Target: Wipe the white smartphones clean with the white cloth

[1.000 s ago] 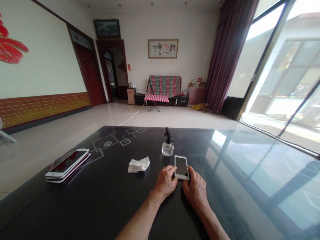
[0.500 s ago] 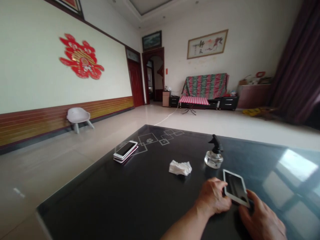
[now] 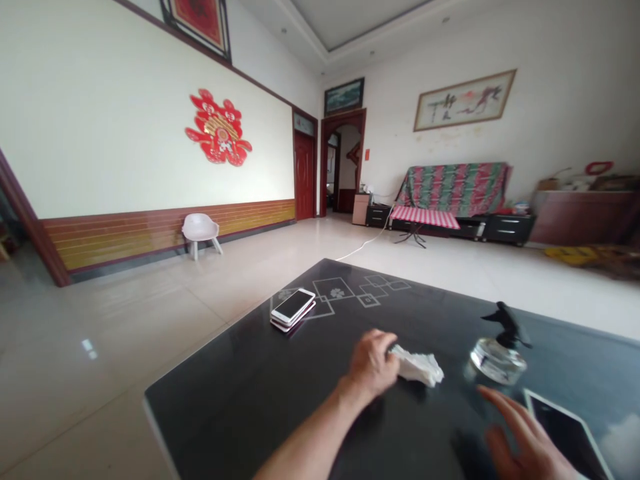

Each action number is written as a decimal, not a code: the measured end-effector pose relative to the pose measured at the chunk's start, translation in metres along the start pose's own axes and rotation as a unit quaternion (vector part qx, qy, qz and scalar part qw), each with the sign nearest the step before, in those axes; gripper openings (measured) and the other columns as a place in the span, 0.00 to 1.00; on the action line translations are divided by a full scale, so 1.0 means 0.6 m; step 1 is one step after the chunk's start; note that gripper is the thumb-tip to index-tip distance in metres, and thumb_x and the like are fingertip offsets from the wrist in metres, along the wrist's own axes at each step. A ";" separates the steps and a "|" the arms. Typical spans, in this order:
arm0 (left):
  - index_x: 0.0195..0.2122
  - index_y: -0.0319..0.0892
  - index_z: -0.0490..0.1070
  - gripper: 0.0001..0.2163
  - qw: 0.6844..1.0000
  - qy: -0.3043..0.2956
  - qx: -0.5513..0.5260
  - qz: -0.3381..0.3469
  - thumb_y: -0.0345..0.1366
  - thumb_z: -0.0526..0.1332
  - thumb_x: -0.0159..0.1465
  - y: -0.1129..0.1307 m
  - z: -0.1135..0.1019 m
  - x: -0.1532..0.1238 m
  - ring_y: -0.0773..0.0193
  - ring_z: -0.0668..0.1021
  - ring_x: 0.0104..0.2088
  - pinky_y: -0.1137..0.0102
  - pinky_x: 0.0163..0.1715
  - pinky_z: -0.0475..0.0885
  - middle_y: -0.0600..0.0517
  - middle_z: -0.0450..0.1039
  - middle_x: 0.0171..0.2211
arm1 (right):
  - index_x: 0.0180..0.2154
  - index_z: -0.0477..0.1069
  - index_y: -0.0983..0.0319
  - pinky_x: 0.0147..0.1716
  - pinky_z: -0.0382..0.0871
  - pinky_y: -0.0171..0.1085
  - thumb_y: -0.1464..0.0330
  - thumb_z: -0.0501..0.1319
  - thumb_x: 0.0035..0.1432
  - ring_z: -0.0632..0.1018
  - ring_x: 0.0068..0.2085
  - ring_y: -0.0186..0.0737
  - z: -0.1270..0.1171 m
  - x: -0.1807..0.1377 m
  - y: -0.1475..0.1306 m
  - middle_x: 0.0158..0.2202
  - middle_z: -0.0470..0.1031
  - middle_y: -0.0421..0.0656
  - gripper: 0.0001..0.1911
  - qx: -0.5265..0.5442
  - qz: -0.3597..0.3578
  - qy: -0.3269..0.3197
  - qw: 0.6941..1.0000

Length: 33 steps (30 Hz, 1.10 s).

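Note:
My left hand [image 3: 373, 363] is closed on the left end of a crumpled white tissue [image 3: 420, 368], which rests on the dark glossy table [image 3: 240, 400]. Its fingertips are partly hidden behind the thumb and the paper. My right hand [image 3: 525, 433] hovers low over the table with fingers stretched out and thumb apart, holding nothing. Just right of it lies a white-framed smartphone [image 3: 565, 427], partly covered by the hand. A clear spray bottle [image 3: 499, 357] with a black trigger head stands upright beyond the right hand.
A small stack of smartphones [image 3: 293, 309] lies near the table's left edge. On the floor beyond are a pale plastic chair [image 3: 200, 229], a small table with a striped cloth [image 3: 425, 216] and a bench under a patterned cover [image 3: 455, 190].
My left hand has left the smartphone and moved left to the tissue. My right hand has let go of the smartphone, now on the table. The view has turned left.

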<state>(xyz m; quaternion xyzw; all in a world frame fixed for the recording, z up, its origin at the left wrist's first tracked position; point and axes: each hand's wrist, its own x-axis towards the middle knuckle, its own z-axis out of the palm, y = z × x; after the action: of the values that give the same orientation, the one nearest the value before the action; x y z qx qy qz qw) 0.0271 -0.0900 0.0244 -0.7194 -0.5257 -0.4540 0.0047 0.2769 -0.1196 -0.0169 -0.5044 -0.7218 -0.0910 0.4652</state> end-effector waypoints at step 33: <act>0.56 0.38 0.63 0.29 0.922 0.117 0.200 -0.311 0.41 0.64 0.53 -0.311 -0.177 -0.022 0.51 0.69 0.52 0.62 0.53 0.64 0.42 0.68 0.51 | 0.52 0.66 0.63 0.53 0.67 0.43 0.73 0.52 0.48 0.75 0.51 0.45 0.534 0.213 -0.321 0.49 0.74 0.48 0.26 0.269 0.033 -0.167 0.948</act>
<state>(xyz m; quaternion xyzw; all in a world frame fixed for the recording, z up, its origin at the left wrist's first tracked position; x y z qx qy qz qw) -0.1840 -0.0677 -0.0095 -0.4454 -0.7987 -0.3989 0.0682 -0.0729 0.0638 -0.0309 -0.3924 -0.7695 0.2072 0.4593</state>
